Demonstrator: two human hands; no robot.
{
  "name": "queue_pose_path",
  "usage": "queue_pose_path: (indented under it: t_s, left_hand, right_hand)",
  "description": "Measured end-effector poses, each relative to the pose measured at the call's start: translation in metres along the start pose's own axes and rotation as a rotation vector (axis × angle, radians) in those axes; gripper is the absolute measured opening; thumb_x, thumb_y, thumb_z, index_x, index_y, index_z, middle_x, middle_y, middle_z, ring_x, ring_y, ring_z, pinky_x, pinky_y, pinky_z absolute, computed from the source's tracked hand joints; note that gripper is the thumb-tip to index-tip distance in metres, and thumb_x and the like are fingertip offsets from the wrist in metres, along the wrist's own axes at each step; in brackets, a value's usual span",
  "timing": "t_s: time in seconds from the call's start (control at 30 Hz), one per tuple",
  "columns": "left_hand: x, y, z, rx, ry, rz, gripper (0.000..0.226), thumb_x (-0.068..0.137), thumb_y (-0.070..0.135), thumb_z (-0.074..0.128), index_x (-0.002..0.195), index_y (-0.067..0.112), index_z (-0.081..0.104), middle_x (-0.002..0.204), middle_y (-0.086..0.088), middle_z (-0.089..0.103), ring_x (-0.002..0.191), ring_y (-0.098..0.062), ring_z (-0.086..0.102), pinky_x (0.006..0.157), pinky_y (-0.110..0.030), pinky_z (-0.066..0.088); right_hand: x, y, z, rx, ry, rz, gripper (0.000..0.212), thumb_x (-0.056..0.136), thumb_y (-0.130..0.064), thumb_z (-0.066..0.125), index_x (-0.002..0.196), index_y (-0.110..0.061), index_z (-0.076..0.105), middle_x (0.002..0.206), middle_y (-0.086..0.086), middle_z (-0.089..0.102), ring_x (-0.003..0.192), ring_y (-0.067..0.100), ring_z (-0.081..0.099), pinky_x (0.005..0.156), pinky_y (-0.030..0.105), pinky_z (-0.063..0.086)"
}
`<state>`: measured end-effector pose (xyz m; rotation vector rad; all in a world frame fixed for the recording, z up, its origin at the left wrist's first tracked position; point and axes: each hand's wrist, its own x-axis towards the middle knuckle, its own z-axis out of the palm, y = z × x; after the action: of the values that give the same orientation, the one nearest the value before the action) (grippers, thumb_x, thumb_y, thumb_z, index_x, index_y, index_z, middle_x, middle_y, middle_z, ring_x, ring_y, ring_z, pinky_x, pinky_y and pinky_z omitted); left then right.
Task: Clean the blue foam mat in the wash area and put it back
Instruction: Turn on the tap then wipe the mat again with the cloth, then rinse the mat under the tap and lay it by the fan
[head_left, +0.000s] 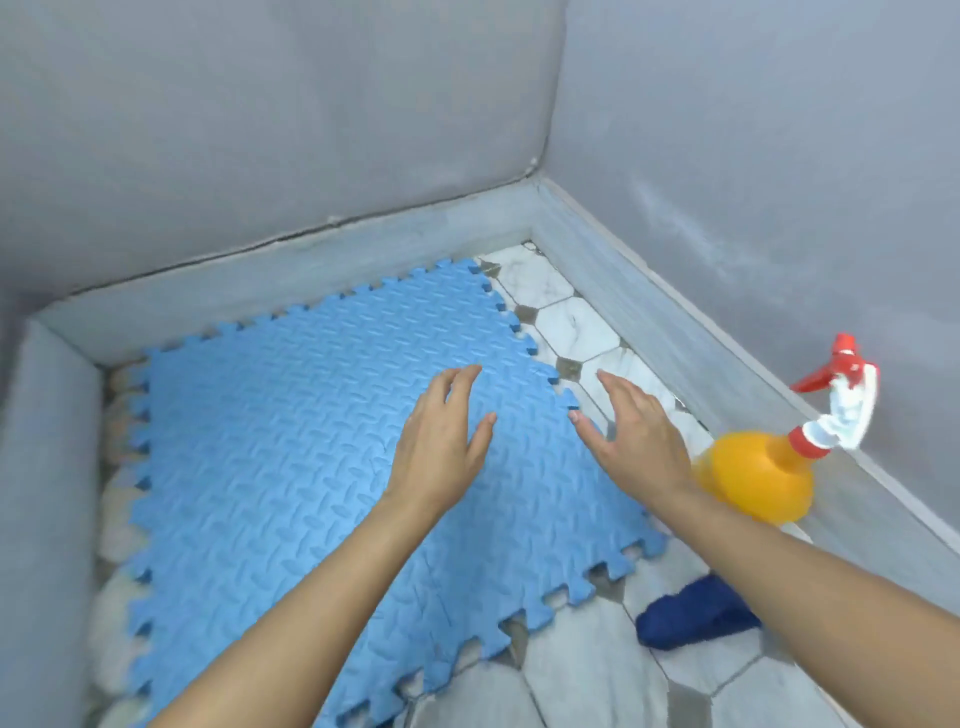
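The blue foam mat (291, 467), square with jigsaw edges and a ribbed pattern, lies flat on the tiled floor in the corner of the room. My left hand (441, 436) hovers over the mat's right half, fingers apart, holding nothing. My right hand (634, 436) is over the mat's right edge, also spread and empty. An orange spray bottle (753, 475) with a red and white trigger head stands just right of my right wrist. A dark blue cloth (696, 613) lies on the floor under my right forearm.
A low grey skirting (322, 265) runs along the two walls that meet in the far corner. A grey ledge (47, 467) borders the mat on the left. White and grey tiles (566, 322) show to the right of the mat.
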<state>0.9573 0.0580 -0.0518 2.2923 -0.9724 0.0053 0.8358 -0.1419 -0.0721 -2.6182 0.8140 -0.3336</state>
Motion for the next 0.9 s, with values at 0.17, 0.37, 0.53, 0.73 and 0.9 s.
queue_pose_path:
  t_s: [0.17,0.37,0.53,0.73,0.9]
  left_hand:
    - [0.002,-0.140,-0.089,0.129,0.137,-0.510,0.065,0.094,0.031,0.052,0.149,0.013,0.022,0.146,-0.012,0.035,0.131,-0.033,0.037,0.103,-0.046,0.034]
    - [-0.036,-0.228,-0.142,0.313,0.015,-0.804,0.073,0.092,0.036,0.056,0.149,0.008,0.019,0.144,-0.024,0.036,0.129,-0.044,0.037,0.103,-0.051,0.034]
    - [-0.056,-0.271,-0.119,0.190,-0.013,-1.167,0.068,0.088,0.046,0.056,0.135,-0.001,0.041,0.137,-0.027,0.045,0.125,-0.044,0.044,0.104,-0.048,0.038]
    - [-0.078,-0.271,-0.098,-0.231,0.285,-1.373,0.069,0.076,0.046,0.073,0.133,0.016,0.048,0.132,-0.012,0.055,0.119,-0.032,0.053,0.097,-0.039,0.041]
    - [-0.065,-0.261,-0.143,-0.599,0.156,-1.450,0.072,0.063,0.050,0.081,0.119,0.008,0.062,0.110,-0.012,0.066,0.098,-0.029,0.062,0.078,-0.037,0.049]
  right_hand:
    - [0.098,-0.056,0.043,-0.067,-0.238,0.080,0.088,0.080,-0.068,0.057,0.150,-0.025,0.023,0.152,0.007,0.031,0.137,0.034,0.032,0.102,0.048,0.039]
    - [0.135,-0.073,0.076,-0.122,-0.379,0.184,0.101,0.068,-0.074,0.065,0.147,-0.028,0.022,0.149,0.012,0.031,0.136,0.037,0.031,0.104,0.057,0.036]
    - [0.160,-0.062,0.106,-0.011,-0.443,0.320,0.116,0.066,-0.076,0.065,0.154,-0.026,0.007,0.157,0.013,0.021,0.143,0.036,0.025,0.110,0.054,0.027]
    - [0.184,-0.053,0.107,0.263,-0.355,0.601,0.104,0.058,-0.079,0.061,0.139,-0.015,0.043,0.137,0.014,0.050,0.127,0.034,0.047,0.105,0.049,0.038]
    - [0.220,-0.046,0.059,0.564,-0.254,0.455,0.053,0.070,-0.064,0.070,0.094,-0.018,0.059,0.102,0.000,0.059,0.095,0.022,0.056,0.077,0.031,0.038]
